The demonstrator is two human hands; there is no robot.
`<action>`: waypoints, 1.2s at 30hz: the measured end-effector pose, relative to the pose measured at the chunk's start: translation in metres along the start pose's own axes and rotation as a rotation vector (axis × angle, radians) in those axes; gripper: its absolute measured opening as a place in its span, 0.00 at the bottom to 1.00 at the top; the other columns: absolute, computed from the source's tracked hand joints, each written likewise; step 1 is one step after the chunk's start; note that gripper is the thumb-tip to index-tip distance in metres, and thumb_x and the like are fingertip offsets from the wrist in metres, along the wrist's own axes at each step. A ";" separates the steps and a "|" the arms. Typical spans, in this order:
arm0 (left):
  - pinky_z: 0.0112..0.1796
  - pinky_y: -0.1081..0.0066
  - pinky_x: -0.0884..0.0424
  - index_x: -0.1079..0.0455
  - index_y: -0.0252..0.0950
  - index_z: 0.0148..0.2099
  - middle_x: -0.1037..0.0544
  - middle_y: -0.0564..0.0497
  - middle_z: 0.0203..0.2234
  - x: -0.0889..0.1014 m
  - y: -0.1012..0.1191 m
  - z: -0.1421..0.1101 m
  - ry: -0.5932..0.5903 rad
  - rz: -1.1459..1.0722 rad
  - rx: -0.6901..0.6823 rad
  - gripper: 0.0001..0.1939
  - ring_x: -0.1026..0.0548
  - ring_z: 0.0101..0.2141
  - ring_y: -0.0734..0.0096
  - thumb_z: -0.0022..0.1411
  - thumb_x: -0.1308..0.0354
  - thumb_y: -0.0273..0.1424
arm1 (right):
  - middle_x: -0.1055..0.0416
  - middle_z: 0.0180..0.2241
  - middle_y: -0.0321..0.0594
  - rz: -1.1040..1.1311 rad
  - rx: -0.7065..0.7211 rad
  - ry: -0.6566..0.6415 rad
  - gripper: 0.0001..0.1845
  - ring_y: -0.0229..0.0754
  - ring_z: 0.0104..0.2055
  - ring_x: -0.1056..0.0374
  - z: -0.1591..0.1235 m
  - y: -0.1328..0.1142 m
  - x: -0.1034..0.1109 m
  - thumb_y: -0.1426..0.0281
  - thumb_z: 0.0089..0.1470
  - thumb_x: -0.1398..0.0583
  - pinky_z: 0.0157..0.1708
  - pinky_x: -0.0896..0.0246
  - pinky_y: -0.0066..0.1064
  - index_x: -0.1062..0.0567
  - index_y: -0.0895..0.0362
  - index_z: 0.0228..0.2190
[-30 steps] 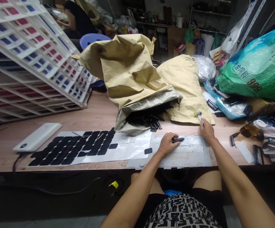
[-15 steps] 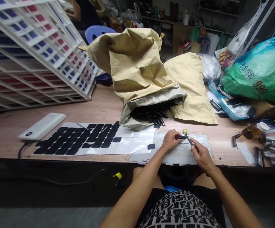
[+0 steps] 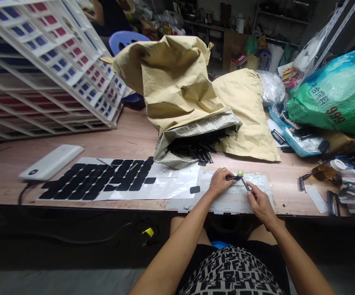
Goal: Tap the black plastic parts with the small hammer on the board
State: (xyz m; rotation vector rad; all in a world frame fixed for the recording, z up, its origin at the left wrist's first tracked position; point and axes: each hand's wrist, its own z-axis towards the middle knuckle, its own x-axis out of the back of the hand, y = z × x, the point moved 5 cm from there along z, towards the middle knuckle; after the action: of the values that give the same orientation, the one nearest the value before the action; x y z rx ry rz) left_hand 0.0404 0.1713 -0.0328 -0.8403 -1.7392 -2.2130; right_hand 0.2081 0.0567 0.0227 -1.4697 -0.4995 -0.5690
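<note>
My left hand [image 3: 219, 181] is closed on a small black stick-shaped part [image 3: 233, 178], held flat over a clear plastic sheet [image 3: 258, 182] near the table's front edge. My right hand [image 3: 257, 200] grips a thin metal tool with a yellow-green knob [image 3: 242, 179]; its knob end touches the tip of the black part. A loose black pad [image 3: 195, 189] lies just left of my left hand. Further left, a white sheet [image 3: 171, 186] carries several black pads [image 3: 103, 184].
An open tan sack [image 3: 177, 94] spills black stick parts [image 3: 200, 153] behind my hands. A white power bank [image 3: 50, 162] lies at left, slanted white racks [image 3: 42, 69] at back left, a green bag [image 3: 337, 98] and clutter at right. Another person sits at the far back.
My right hand drew back from beside the sack with the metal tool and brought its knob end to the black part in my left hand. The view shifted slightly.
</note>
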 end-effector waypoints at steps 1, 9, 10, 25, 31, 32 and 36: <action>0.41 0.66 0.34 0.23 0.39 0.35 0.24 0.52 0.31 0.000 0.000 0.000 -0.001 0.001 0.001 0.06 0.29 0.38 0.65 0.53 0.31 0.30 | 0.24 0.35 0.41 -0.003 -0.008 -0.008 0.25 0.42 0.36 0.28 0.000 0.002 0.000 0.62 0.61 0.47 0.40 0.30 0.35 0.27 0.55 0.56; 0.40 0.66 0.34 0.23 0.38 0.34 0.25 0.52 0.30 0.000 0.001 -0.001 0.001 0.002 -0.018 0.05 0.30 0.37 0.65 0.53 0.33 0.29 | 0.25 0.44 0.44 -0.216 -0.064 0.219 0.26 0.44 0.42 0.30 0.067 0.019 0.036 0.65 0.61 0.49 0.45 0.34 0.35 0.29 0.56 0.57; 0.39 0.65 0.34 0.23 0.39 0.34 0.25 0.51 0.30 0.000 0.001 -0.001 -0.004 0.002 -0.008 0.04 0.30 0.37 0.65 0.53 0.33 0.29 | 0.26 0.48 0.46 -0.271 -0.071 0.255 0.26 0.46 0.46 0.31 0.082 0.022 0.043 0.67 0.61 0.50 0.49 0.36 0.36 0.30 0.57 0.58; 0.38 0.68 0.34 0.25 0.37 0.35 0.26 0.52 0.30 0.007 0.010 -0.006 0.002 -0.042 -0.065 0.05 0.30 0.35 0.67 0.56 0.35 0.32 | 0.33 0.49 0.48 -0.661 -0.218 0.247 0.27 0.47 0.50 0.36 0.143 0.061 0.032 0.72 0.63 0.53 0.50 0.42 0.32 0.37 0.58 0.62; 0.35 0.71 0.33 0.25 0.37 0.43 0.22 0.51 0.34 0.008 0.051 -0.088 -0.270 -0.315 -0.097 0.11 0.27 0.32 0.70 0.61 0.39 0.37 | 0.34 0.50 0.48 -0.647 -0.269 0.231 0.26 0.47 0.49 0.35 0.145 0.059 0.034 0.71 0.63 0.53 0.47 0.40 0.33 0.39 0.57 0.61; 0.36 0.71 0.33 0.24 0.38 0.43 0.21 0.51 0.34 0.001 0.054 -0.108 -0.366 -0.327 -0.099 0.11 0.26 0.33 0.70 0.61 0.39 0.37 | 0.34 0.50 0.49 -0.649 -0.273 0.225 0.26 0.47 0.50 0.35 0.145 0.058 0.034 0.71 0.63 0.53 0.47 0.40 0.33 0.40 0.57 0.62; 0.35 0.71 0.34 0.22 0.38 0.40 0.19 0.52 0.31 -0.037 0.029 -0.165 -0.519 -0.203 0.117 0.10 0.24 0.32 0.68 0.56 0.37 0.35 | 0.35 0.50 0.50 -0.671 -0.273 0.206 0.27 0.48 0.50 0.35 0.145 0.058 0.034 0.71 0.63 0.53 0.47 0.40 0.34 0.41 0.57 0.63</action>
State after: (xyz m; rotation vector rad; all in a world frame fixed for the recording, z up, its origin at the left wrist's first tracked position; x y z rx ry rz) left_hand 0.0343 0.0010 -0.0527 -1.3555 -2.2457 -2.1092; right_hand 0.2749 0.2011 0.0060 -1.4633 -0.7772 -1.3473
